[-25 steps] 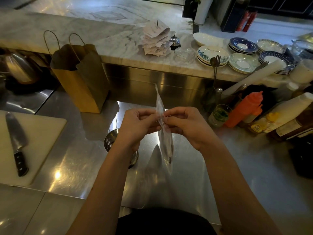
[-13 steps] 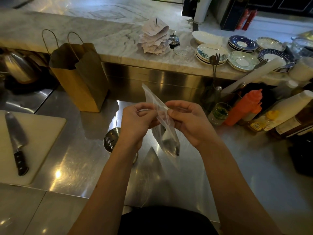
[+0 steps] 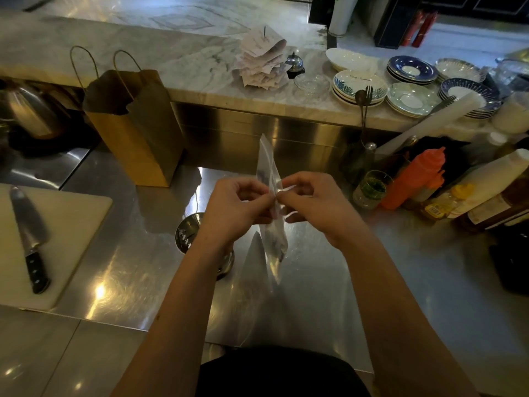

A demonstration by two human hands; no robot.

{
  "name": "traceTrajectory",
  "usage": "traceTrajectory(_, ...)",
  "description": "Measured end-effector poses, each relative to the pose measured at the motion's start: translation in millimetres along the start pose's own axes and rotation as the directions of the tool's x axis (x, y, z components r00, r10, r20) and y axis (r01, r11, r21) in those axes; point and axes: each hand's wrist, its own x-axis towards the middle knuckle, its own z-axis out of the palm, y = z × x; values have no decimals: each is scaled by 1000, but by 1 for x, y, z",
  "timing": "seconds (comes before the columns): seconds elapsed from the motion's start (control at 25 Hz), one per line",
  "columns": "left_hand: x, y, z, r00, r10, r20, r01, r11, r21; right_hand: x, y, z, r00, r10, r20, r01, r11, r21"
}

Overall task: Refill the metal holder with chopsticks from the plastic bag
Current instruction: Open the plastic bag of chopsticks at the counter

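While the clear plastic bag [image 3: 268,167] is held upright and edge-on above the steel table [image 3: 123,270], it is pinched near its middle by both hands. The left hand [image 3: 237,209] is closed on the film from one side with thumb and curled fingers, and the right hand [image 3: 313,203] is closed on it from the other, the fingertips almost meeting.

Half a second earlier the bag was tilted and spread, so that a broad face of film was shown to the camera. That face has now been turned away, and the bag is seen as a thin strip again, much as it was a second ago, with its top edge raised toward the steel front behind. The hands have scarcely been shifted over the table.

The change is read as a fumble at the bag's mouth rather than an opening: the two layers appear not yet to have been parted. Whether chopsticks are inside cannot be told; only a dark smudge is seen through the lower film.

The metal holder [image 3: 187,234] is stood on the table just beside the left wrist and is partly hidden by it; no chopsticks are seen in it. A knife [image 3: 27,233] is laid on the white cutting board [image 3: 65,224] at the left, and a brown paper bag [image 3: 137,133] is stood behind. The refill is judged hardly begun, since the bag must be opened first.
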Motion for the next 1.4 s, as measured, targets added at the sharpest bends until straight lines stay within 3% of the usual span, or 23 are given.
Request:
traceTrajectory(0.16, -1, -3, 3, 1000, -15, 13, 15, 1000, -16, -3, -6, -11, 993, 45, 110, -39, 998, -56)
traceTrajectory(0.36, 8, -9, -18, 978, -55, -202, 47, 998, -42, -2, 3, -38, 989, 43, -142, -59, 992, -113)
traceTrajectory(0.48, 9, -11, -22, 971, -30, -236, 34, 999, 13, 0, 7, -44, 980, 10, -199, -37, 990, -137)
traceTrajectory(0.72, 15, -11, -21, 995, -31, -95, 63, 932, 358, 0, -2, -37, 992, -103, -71, 89, 980, -179)
traceTrajectory(1.04, 13, -8, 0, 996, -88, 27, 77, 960, 270, -6, -12, -34, 975, -169, 142, 192, 968, -162)
traceTrajectory(1.16, 13, -10, 3, 1000, -20, 19, 15, 969, 245, -5, -11, -37, 971, -116, 207, 161, 964, -211)
traceTrajectory(1.4, 10, -9, 11, 998, 56, 1, -54, 963, 263, 9, 9, -24, 1000, 9, -24, -20, 869, -495)
